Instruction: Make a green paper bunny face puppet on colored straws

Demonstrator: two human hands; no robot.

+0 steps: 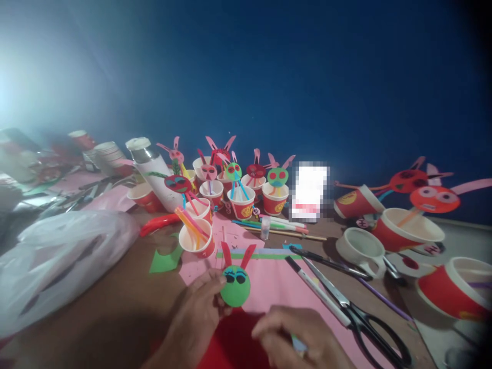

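Note:
Between the thumb and fingers of my left hand (202,305) is a round green paper bunny face (236,289). It has two red ears, black eyes and blue marks above them. My right hand (300,335) is curled low in the view, just right of the face and apart from it. A pale, bluish thing (299,344) shows under its fingers, too hidden to name. Red paper (234,341) lies below both hands, and pink paper (277,282) spreads behind them.
Black-handled scissors (355,312) and a marker (317,289) lie to the right, near a ceramic mug (359,248). Paper cups (242,200) with paper faces stand at the back. A plastic bag (69,256) and a cup of straws (196,238) are leftward.

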